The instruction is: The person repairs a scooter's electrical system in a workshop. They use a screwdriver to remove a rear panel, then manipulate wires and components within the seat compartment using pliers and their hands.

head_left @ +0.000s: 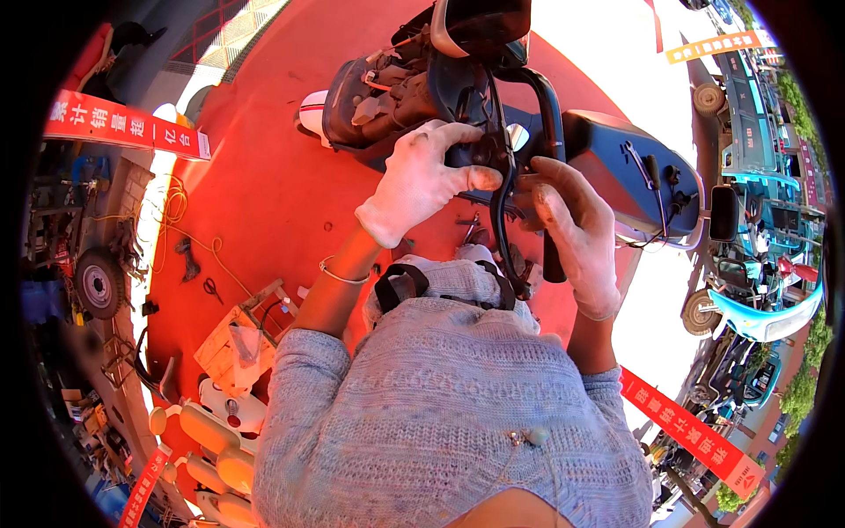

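A scooter with its front panel off stands before me, wiring showing in the opened front body (pixel 387 97). My left hand (pixel 422 180), in a white glove with soiled fingertips, has thumb and fingers closed around a black housing (pixel 462 156) on the handlebar. My right hand (pixel 576 229), gloved the same way, is beside the black handlebar grip (pixel 553 260); its fingers are apart and bent, some smeared by motion. A thin curved black bar (pixel 499 220) runs between the hands. On the dark seat (pixel 607 158) lie a wrench (pixel 637 164), a screwdriver (pixel 652 172) and small black parts (pixel 676 195).
Red flooring surrounds the scooter. At the left are a wooden crate (pixel 233 348), scissors (pixel 211 289), a dark power tool (pixel 187 260) and a yellow hose (pixel 216 246). Red banner tape (pixel 128 125) hangs around the area. Parked vehicles (pixel 748 114) stand at the right.
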The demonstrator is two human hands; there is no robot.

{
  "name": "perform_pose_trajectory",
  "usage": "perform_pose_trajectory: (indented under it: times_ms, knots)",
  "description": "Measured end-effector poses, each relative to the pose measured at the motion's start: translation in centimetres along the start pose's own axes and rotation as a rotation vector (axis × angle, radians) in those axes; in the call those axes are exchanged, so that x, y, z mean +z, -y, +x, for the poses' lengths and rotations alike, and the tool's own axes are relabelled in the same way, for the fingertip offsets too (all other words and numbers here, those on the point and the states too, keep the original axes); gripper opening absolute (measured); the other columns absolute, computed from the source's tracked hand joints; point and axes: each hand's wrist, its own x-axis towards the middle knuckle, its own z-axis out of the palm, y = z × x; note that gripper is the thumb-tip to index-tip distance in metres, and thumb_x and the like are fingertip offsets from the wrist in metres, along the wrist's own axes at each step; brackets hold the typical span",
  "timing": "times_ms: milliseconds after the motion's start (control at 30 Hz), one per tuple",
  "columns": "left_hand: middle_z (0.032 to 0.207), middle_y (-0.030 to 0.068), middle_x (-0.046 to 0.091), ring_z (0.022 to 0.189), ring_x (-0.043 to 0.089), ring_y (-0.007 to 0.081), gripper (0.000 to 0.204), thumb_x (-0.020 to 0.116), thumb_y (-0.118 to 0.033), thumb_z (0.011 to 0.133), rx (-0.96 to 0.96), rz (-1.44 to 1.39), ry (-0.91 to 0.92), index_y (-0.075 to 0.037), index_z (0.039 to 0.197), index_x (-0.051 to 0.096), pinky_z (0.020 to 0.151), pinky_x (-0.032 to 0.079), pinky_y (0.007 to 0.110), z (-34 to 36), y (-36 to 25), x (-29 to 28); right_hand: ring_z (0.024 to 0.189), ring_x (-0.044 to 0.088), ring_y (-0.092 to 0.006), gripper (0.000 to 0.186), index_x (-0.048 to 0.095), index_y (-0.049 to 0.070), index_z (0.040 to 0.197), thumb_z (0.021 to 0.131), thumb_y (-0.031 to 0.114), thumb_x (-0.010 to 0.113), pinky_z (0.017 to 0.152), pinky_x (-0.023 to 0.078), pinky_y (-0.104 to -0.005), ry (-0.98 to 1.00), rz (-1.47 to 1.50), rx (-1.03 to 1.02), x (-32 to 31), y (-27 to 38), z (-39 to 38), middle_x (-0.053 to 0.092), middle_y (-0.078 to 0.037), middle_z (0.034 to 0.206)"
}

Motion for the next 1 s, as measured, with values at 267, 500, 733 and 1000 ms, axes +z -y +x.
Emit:
perform_pose_trajectory:
  times_ms: [267, 500, 733, 1000]
  knots:
    - [0.116, 0.0162, 0.056, 0.103, 0.059, 0.0315, 0.06, 0.078, -0.007, 0.065, 0.155, 0.052, -0.025, -0.004, 0.12, 0.054, 0.088, 0.048, 0.034, -2.1, 2.1, 1.2, 0.103, 0.058, -0.0176, 0.048, 0.045, -0.003, 0.128, 0.088, 0.017, 0.061, 0.088, 0.046, -0.0296, -0.136, -0.159, -0.082, 4.0, -3.6, -0.4, 0.059, -0.015, 0.114]
    - [0.113, 0.0138, 0.059, 0.099, 0.062, 0.0279, 0.055, 0.068, 0.0, 0.066, 0.094, -0.084, -0.1, -0.003, 0.119, 0.055, 0.083, 0.051, 0.033, -2.6, 3.2, 3.1, 0.109, 0.052, -0.0139, 0.049, 0.039, -0.006, 0.132, 0.088, 0.004, 0.056, 0.094, 0.041, -0.0276, -0.134, 0.074, -0.139, 4.6, -5.9, 0.8, 0.053, -0.011, 0.121]
    - [0.114, 0.0157, 0.059, 0.1, 0.062, 0.0283, 0.055, 0.067, 0.0, 0.068, 0.29, -0.133, -0.13, -0.002, 0.121, 0.053, 0.084, 0.051, 0.034, -2.4, 3.1, 3.3, 0.102, 0.057, -0.0197, 0.064, 0.046, -0.001, 0.127, 0.074, 0.02, 0.074, 0.088, 0.046, -0.0314, -0.182, -0.395, -0.274, 5.2, -4.9, 2.3, 0.056, -0.014, 0.116]
    - [0.116, 0.0187, 0.058, 0.099, 0.062, 0.0336, 0.043, 0.063, -0.01, 0.081, 0.348, -0.228, -0.137, -0.004, 0.123, 0.052, 0.081, 0.052, 0.035, -2.7, 4.1, 2.1, 0.071, 0.058, -0.0139, 0.034, 0.057, -0.002, 0.108, 0.085, 0.021, 0.065, 0.067, 0.049, -0.0286, -0.324, -0.368, -0.318, 6.7, -3.2, 4.9, 0.061, -0.009, 0.082]
